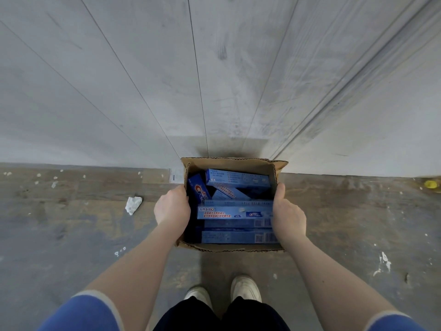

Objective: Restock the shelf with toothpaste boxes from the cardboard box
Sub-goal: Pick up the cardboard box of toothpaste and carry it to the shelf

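An open brown cardboard box (229, 247) sits low in front of me against a grey wall. Several blue toothpaste boxes (235, 212) lie inside it, some flat, some tilted. My left hand (172, 206) grips the box's left wall, fingers curled over its rim. On the opposite wall my right hand (287, 212) grips the rim, thumb pointing up along the edge. No shelf is in view.
A grey panelled wall (214, 80) rises right behind the box. The floor (83, 223) is worn and stained, with a crumpled white scrap (133, 204) to the left and a yellow object (430, 184) at the far right. My two shoes (243, 289) stand just behind the box.
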Demonstrator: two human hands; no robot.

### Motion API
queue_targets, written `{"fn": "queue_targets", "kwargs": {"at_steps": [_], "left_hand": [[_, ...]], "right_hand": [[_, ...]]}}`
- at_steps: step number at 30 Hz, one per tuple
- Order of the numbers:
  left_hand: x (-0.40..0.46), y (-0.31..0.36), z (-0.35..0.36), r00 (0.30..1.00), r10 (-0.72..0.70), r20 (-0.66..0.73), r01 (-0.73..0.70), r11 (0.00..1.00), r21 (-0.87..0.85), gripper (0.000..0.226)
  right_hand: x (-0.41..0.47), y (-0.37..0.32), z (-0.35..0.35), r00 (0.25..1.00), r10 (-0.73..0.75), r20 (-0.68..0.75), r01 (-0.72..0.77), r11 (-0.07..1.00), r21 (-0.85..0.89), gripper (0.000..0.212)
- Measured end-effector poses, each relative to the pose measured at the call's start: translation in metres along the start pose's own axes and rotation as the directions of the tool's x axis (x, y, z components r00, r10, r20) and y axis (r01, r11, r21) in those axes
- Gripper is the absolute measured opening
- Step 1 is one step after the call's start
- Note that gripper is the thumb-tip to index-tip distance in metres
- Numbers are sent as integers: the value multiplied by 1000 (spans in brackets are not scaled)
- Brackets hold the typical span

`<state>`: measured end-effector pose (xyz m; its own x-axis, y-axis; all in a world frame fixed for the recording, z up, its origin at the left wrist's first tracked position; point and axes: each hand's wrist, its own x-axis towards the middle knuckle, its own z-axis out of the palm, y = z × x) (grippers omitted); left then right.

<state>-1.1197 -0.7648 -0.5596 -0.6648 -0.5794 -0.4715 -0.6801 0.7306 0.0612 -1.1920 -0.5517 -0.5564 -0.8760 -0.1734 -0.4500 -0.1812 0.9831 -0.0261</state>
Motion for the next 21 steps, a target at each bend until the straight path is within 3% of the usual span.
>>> {"fn": "queue_targets", "kwargs": {"at_steps": [6, 18, 21], "left_hand": [[-30, -16, -43, 1000, 4, -13, -3, 1000, 25, 16], [-166, -79, -198, 979, -203, -33, 201, 978, -61, 19], [-197, -97, -233, 963, -264, -47, 259, 962, -87, 20]], "right_hand": [[-33, -8, -38, 999, -40, 17, 40, 999, 5, 71], [-141, -58, -201, 950, -308, 44, 311, 946, -94, 67], [-161, -81, -236, 921, -388, 32, 390, 917, -80, 57]]}}
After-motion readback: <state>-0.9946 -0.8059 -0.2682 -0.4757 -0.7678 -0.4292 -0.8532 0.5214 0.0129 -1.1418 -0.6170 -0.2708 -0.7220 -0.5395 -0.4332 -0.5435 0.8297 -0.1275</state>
